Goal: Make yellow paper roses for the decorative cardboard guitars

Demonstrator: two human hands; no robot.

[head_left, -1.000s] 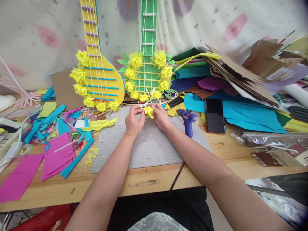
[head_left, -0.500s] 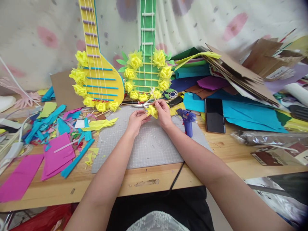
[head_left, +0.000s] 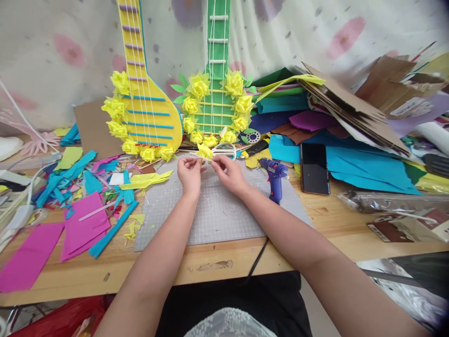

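Above the middle of the cutting mat [head_left: 217, 220], my two hands are close together with fingertips almost meeting. A small yellow paper flower [head_left: 204, 150] shows just beyond the fingertips. My left hand [head_left: 189, 175] is closed in a pinch at the flower's base, its grip partly hidden. Between the fingertips runs a thin pale stick [head_left: 207, 160], pinched by my right hand [head_left: 228, 174]. White-handled scissors [head_left: 225, 149] lie just behind my right hand. Beyond stand a green paper guitar [head_left: 218, 100] and a yellow lute-shaped instrument [head_left: 157, 119], both trimmed with yellow paper flowers.
A blue glue gun [head_left: 275, 180] stands on the mat's right side, near a black phone [head_left: 315, 168]. Teal paper [head_left: 365, 164] and cardboard sheets [head_left: 354, 107] pile up at the right. Paper scraps [head_left: 66, 180] and pink sheets [head_left: 86, 224] cover the left.
Both hands have shifted left, and the flower with them; it now shows beyond the fingertips. The stick my right hand held upright now lies nearly level. The scissors' handles have come into sight.
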